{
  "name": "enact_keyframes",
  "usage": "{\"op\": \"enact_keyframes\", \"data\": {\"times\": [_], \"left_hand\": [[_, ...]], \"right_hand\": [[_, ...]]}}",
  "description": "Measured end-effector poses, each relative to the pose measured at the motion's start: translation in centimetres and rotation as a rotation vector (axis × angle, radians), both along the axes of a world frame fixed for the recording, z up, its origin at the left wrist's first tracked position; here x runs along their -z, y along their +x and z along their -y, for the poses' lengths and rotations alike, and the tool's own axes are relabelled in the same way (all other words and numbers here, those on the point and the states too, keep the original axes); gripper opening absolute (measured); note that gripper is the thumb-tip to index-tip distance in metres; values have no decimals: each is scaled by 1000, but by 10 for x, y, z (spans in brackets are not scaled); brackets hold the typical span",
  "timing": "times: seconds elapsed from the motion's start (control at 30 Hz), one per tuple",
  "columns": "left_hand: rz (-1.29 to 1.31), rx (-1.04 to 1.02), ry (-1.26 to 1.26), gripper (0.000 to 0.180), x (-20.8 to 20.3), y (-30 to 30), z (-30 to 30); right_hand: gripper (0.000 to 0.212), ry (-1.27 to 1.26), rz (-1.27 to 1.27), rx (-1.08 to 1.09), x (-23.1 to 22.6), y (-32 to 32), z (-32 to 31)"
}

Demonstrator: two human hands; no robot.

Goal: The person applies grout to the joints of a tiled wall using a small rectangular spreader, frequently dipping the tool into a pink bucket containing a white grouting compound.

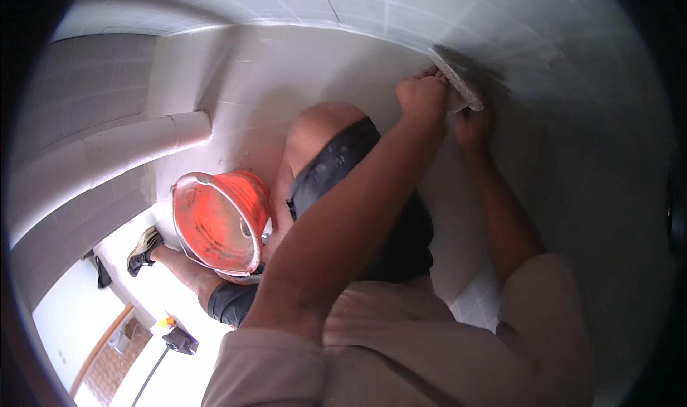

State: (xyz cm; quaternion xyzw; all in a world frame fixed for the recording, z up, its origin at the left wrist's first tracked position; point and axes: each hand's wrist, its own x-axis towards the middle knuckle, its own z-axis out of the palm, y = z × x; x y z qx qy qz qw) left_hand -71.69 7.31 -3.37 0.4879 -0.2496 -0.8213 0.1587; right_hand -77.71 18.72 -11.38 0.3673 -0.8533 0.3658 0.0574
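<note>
Way over on the left, a fat white pipe (143,143) can be seen, then a dark shoe (145,251) planted on a bright patch of floor (118,246). Next along is an orange bucket (215,224), mouth in full view, insides streaked with dark marks, parked right beside the bare knee (323,133). Past that, the pale plate (458,83) is held on a slant, up close to the tiled wall (551,49), though actual contact can't be made out. Its left side is gripped by the closed left hand (422,95). The right hand (474,129) is placed at its lower end, mostly in shadow, so whether it's gripping or just touching can't be told.
</note>
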Motion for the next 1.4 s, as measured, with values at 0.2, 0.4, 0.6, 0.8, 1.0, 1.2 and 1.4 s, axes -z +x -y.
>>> {"op": "enact_keyframes", "data": {"times": [0.2,0.4,0.6,0.8,1.0,1.2,1.4], "left_hand": [[-202,288,-236,35,-103,125,-17],[-328,34,-15,34,-123,193,-19],[-450,260,18,42,-127,213,-22],[-427,457,-365,49,-177,313,-18],[-155,583,-173,43,-179,465,-21],[312,274,-167,48,-171,606,-75],[426,41,-207,39,-138,639,-106]], "right_hand": [[20,-274,856,184,-30,15,-21],[36,-638,2047,-372,-125,125,-41],[54,-890,2123,-704,-151,149,-48],[38,-925,1394,365,-95,59,-75],[29,-946,1188,691,-48,-15,-67],[24,-696,1137,737,-34,-14,-8],[23,-771,1250,858,-60,11,61]]}}
